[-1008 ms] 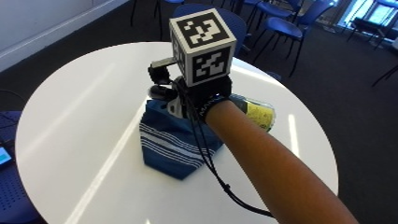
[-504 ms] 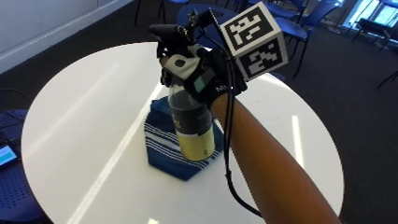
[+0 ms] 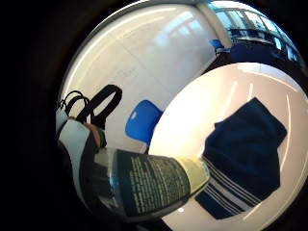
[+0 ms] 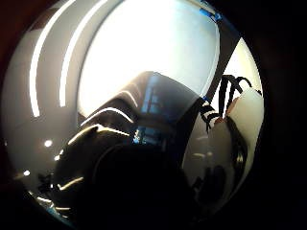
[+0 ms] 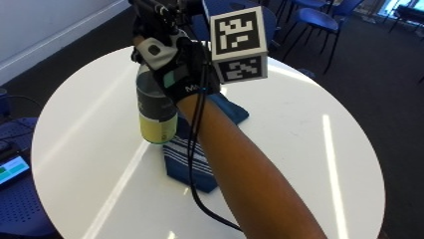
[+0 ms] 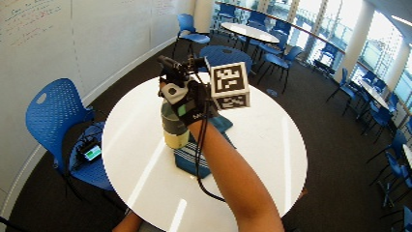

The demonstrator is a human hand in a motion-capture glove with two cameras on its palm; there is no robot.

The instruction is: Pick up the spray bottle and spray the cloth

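surface: round white top, smooth and glossy with streaks of reflected light; it lies below the raised hand.
cloth: dark blue fabric with white stripes at one end, soft and rumpled, lying flat on the surface directly under and just behind the hand; in the little finger side palm view the cloth sits past the bottle's base.
spray bottle: upright cylinder lifted clear of the surface, hanging above the striped end of the cloth; dark printed label over a pale yellow lower part, hard smooth plastic. the spray bottle fills much of the palm view; its head is hidden by the hand.
right hand: black-gloved, fingers curled around the upper part of the bottle, grasping it; the trigger finger's position cannot be told.
risk, aim: the nozzle's direction is not visible; if it faces away from the cloth, spray would likely land on the surface instead.
risk, slip: smooth plastic held high up could turn or slide when the trigger is squeezed.
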